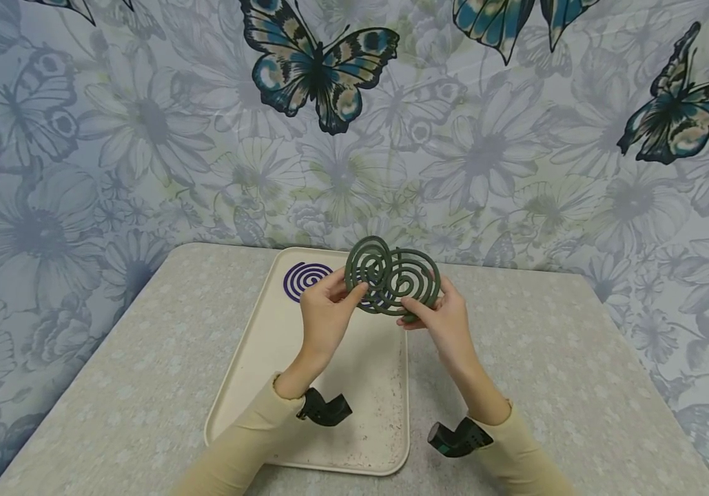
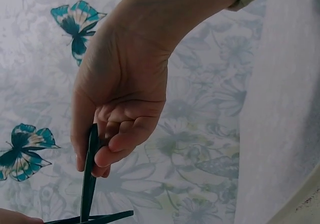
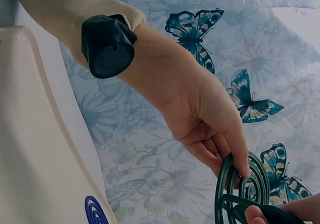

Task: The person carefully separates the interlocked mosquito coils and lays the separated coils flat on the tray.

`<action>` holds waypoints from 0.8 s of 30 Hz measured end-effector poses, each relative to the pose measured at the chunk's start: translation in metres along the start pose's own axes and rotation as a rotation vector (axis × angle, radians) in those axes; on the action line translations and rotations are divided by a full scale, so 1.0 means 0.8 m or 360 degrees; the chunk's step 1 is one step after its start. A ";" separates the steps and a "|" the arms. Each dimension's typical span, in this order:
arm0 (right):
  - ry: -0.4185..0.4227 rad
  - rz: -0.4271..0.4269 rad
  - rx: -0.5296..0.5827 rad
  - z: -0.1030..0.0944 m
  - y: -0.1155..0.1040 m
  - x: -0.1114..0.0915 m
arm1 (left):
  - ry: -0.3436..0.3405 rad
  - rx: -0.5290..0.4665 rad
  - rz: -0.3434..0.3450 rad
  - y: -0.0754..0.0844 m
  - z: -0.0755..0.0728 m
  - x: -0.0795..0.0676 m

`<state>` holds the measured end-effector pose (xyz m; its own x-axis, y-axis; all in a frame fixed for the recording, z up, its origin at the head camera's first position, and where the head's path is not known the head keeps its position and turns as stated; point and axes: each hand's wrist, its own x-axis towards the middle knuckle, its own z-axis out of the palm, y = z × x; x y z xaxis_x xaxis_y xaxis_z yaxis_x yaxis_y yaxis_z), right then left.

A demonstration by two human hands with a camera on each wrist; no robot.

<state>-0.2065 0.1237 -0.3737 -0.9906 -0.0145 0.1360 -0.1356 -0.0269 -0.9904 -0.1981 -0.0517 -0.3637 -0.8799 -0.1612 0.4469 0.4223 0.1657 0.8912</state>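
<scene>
Two dark green mosquito coils are held up above the far end of a cream tray (image 1: 366, 386), overlapping each other. My left hand (image 1: 324, 320) pinches the left coil (image 1: 349, 265) between thumb and fingers. The right coil (image 1: 437, 275) is gripped by my right hand (image 1: 450, 327), its thumb on the near face. Seen edge-on in the left wrist view, the left-hand coil (image 2: 90, 169) crosses the other one at an angle. A purple coil (image 1: 286, 281) lies flat on the tray's far left. More purple shows through the green rings, mostly hidden.
Brown crumbs dot the tray's right side. The tray lies on a pale patterned tabletop (image 1: 528, 344). Behind stands a backdrop (image 1: 342, 172) of flowers and butterflies. Each wrist carries a black camera mount (image 1: 326, 408).
</scene>
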 end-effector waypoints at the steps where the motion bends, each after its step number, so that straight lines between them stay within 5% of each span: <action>1: 0.0001 -0.0007 0.0012 0.001 0.000 -0.001 | 0.0002 0.0001 -0.0011 0.005 -0.001 -0.001; 8: 0.0018 -0.0132 0.0013 0.005 0.000 -0.007 | 0.0012 0.0027 0.0055 0.014 0.002 -0.004; 16: 0.0056 -0.0221 -0.0065 0.002 -0.003 -0.006 | -0.0192 0.0118 0.0167 -0.009 0.007 -0.001; 24: 0.0049 -0.0167 -0.0065 -0.002 -0.006 -0.003 | -0.0010 0.0112 0.0241 -0.023 0.004 0.003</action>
<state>-0.2038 0.1251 -0.3696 -0.9709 0.0168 0.2390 -0.2388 0.0138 -0.9710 -0.2086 -0.0516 -0.3794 -0.8087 -0.1232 0.5751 0.5341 0.2556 0.8058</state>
